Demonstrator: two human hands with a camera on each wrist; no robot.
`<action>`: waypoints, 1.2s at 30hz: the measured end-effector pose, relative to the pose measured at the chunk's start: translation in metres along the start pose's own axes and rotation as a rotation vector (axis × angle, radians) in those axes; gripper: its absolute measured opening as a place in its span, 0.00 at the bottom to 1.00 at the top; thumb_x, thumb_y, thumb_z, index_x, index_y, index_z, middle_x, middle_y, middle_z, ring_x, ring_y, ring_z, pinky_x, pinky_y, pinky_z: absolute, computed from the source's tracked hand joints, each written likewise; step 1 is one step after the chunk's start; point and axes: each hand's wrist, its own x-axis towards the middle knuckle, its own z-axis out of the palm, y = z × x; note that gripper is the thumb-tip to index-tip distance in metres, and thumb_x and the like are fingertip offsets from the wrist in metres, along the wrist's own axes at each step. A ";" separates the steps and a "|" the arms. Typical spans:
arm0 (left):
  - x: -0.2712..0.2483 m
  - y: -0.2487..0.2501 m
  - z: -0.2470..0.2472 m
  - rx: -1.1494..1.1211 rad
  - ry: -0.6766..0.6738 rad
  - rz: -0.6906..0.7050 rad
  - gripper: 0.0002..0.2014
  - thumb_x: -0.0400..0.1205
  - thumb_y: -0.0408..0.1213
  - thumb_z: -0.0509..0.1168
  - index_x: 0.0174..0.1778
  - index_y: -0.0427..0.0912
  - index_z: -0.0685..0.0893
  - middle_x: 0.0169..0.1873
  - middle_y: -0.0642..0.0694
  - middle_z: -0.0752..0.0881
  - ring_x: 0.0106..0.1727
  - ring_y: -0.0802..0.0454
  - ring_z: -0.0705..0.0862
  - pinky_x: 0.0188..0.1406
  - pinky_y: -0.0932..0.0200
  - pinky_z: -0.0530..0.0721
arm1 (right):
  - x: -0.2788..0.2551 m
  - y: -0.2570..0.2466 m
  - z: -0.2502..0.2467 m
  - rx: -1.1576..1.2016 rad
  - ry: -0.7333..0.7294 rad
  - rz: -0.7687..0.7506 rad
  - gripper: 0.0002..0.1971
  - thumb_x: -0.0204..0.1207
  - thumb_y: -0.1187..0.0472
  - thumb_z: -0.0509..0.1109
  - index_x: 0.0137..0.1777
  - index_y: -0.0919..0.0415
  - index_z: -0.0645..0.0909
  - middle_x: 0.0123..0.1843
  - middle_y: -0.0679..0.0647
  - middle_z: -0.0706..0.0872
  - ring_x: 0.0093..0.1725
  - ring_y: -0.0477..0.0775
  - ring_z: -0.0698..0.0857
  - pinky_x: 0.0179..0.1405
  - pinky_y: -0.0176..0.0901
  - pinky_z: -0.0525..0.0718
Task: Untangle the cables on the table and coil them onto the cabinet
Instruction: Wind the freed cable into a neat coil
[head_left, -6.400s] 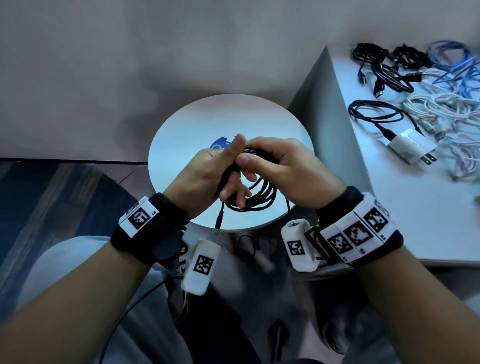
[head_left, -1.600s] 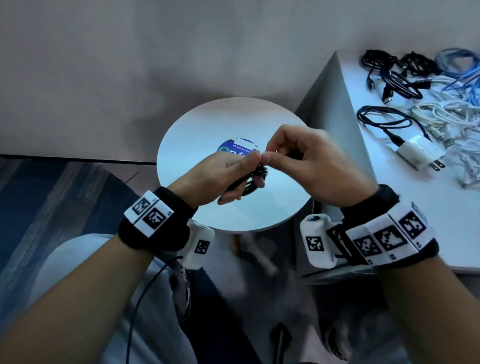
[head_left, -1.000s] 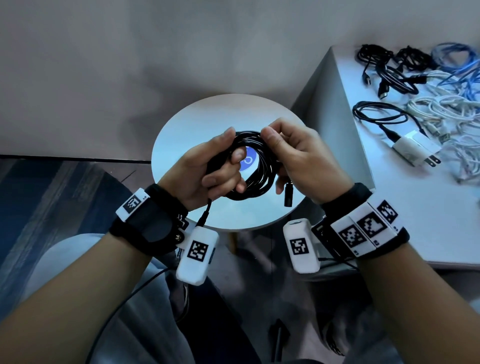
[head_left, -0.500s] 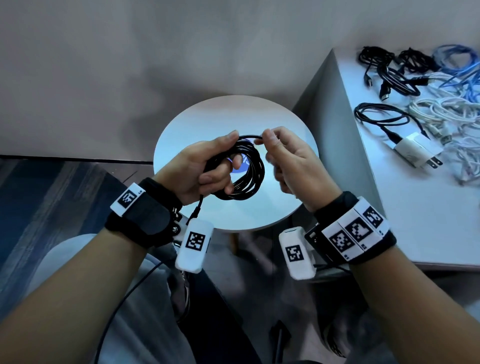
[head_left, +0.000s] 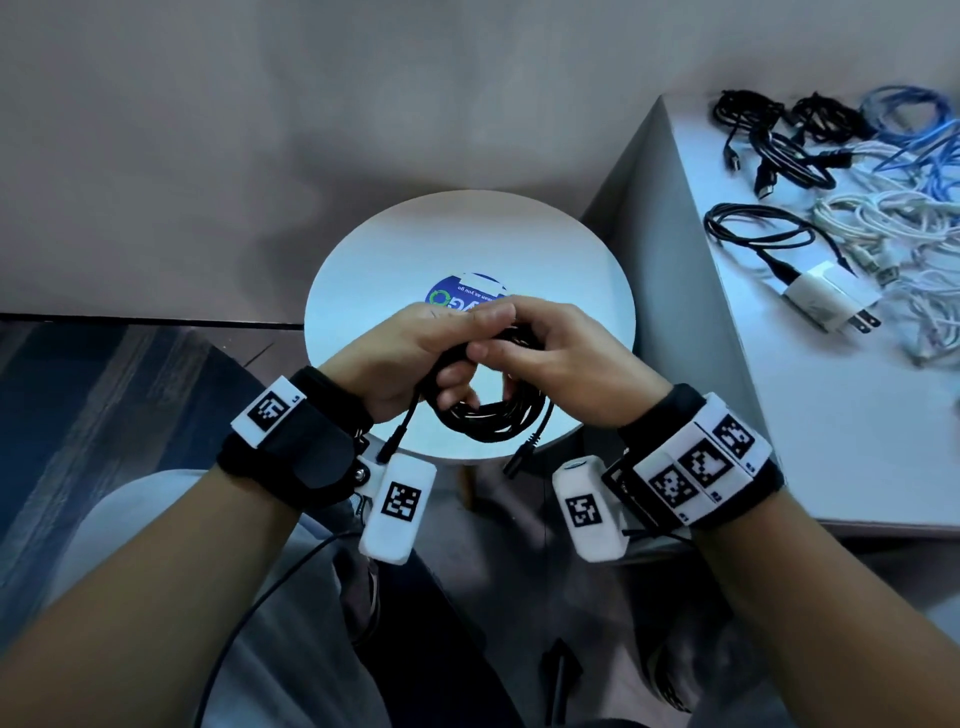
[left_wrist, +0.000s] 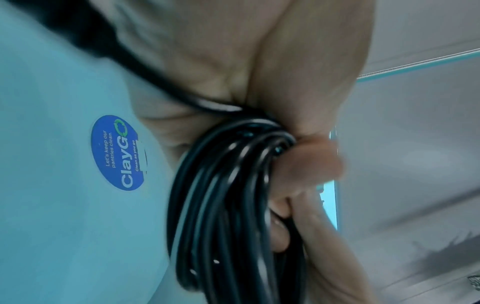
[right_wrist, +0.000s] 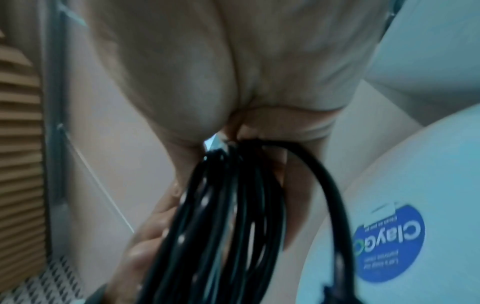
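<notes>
Round and white, the small table (head_left: 363, 260) sits under your hands in the head view, its blue sticker (head_left: 457, 293) half hidden behind your knuckles. Your left hand (head_left: 405, 358) and right hand (head_left: 566, 374) now press together over the black cable coil (head_left: 493, 415); half a second ago they were apart, stretching the loop open. Both grip it with curled fingers, and its two plugs dangle at 6 o'clock. At 2 o'clock, the cabinet (head_left: 831, 426) holds the other cables (head_left: 883, 208) and a white charger (head_left: 826, 301), unmoved.

From the left wrist, your fingers (left_wrist: 311, 160) wrap the bundled black strands (left_wrist: 228, 205), with the sticker (left_wrist: 116, 152) at 9 o'clock.

From the right wrist, your palm (right_wrist: 233, 72) closes on the top of the strands (right_wrist: 221, 216), blurred; the sticker (right_wrist: 389, 242) lies at 4 o'clock.
</notes>
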 end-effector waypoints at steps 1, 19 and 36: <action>0.002 0.000 0.001 0.003 0.037 0.035 0.21 0.79 0.54 0.65 0.21 0.48 0.81 0.15 0.49 0.69 0.18 0.50 0.70 0.40 0.50 0.83 | 0.000 -0.002 0.001 0.080 0.030 0.003 0.09 0.81 0.61 0.74 0.59 0.62 0.84 0.41 0.61 0.90 0.33 0.50 0.84 0.38 0.44 0.84; 0.009 -0.003 -0.012 -0.059 0.108 0.120 0.31 0.87 0.54 0.63 0.71 0.26 0.77 0.28 0.45 0.81 0.29 0.47 0.79 0.38 0.51 0.84 | 0.004 -0.001 0.018 0.677 0.248 0.101 0.12 0.86 0.56 0.66 0.61 0.63 0.82 0.23 0.50 0.63 0.15 0.45 0.60 0.21 0.43 0.68; 0.006 -0.007 -0.010 0.205 0.178 0.145 0.08 0.79 0.38 0.75 0.42 0.37 0.86 0.32 0.45 0.87 0.35 0.52 0.83 0.38 0.58 0.79 | 0.008 0.014 -0.003 0.586 0.378 0.096 0.10 0.86 0.58 0.66 0.58 0.63 0.85 0.23 0.47 0.62 0.18 0.45 0.59 0.26 0.47 0.59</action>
